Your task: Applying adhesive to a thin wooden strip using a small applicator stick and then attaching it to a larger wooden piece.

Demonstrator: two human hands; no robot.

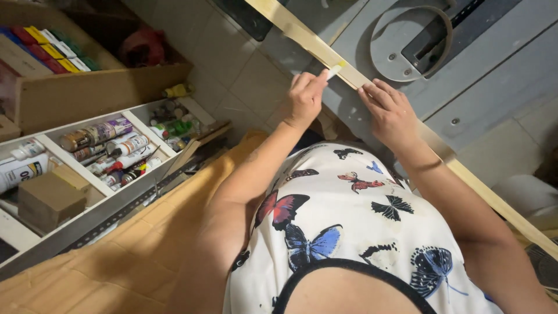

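**Wood strip braced on saw table, small piece pinched at its edge**

Long wooden strip (349, 70) lies diagonally across the grey table-saw top (494, 64), so the table carries its length. Right hand (390, 113) presses flat on it, fingers spread, clamping nothing, likely to stop it sliding. Left hand (305, 99) pinches a small pale stick (334, 71) against the strip's edge. Open tray of bottles (116, 148) sits well to the left.

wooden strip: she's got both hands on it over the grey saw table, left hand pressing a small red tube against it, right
Not quite. In the head view the small thing that the left hand presses to the wooden strip is white or pale, not red. The rest holds: the right hand also rests on the strip, over the grey saw table.
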